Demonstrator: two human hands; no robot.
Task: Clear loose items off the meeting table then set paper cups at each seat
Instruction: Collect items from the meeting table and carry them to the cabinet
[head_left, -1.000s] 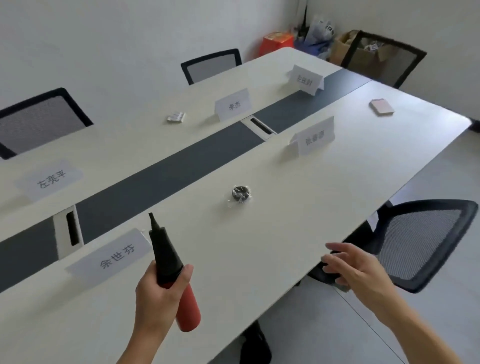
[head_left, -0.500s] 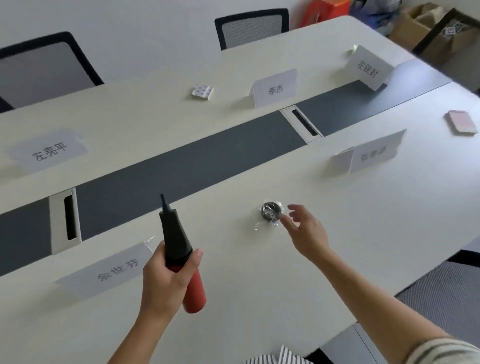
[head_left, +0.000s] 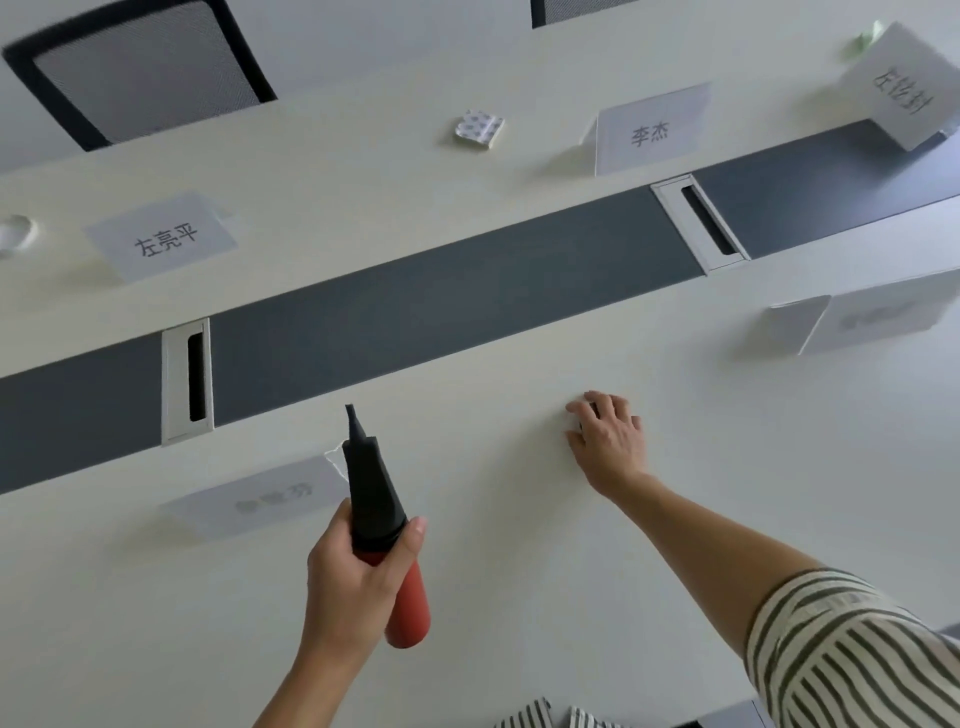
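My left hand (head_left: 353, 582) grips a hand pump (head_left: 371, 493) with a black pointed top and a red lower body, held upright over the white meeting table (head_left: 519, 597). My right hand (head_left: 608, 441) lies on the table to the right of the pump, its fingers curled down over the small plastic-wrapped black roll, which is almost fully hidden. A small patterned packet (head_left: 479, 129) lies on the far side of the table. No paper cups are in view.
Paper name cards stand at the seats: (head_left: 161, 241), (head_left: 652, 130), (head_left: 904, 88), (head_left: 878, 317), (head_left: 260, 499). A dark centre strip with two cable slots (head_left: 188, 379) (head_left: 701, 221) runs across the table. A mesh chair (head_left: 140, 67) stands beyond the far edge. A clear object (head_left: 15, 234) sits at the left edge.
My right hand came up from beside the table edge, reached to the wrapped roll and now covers it. My head has leaned in over the table. The pump stays in my left hand.
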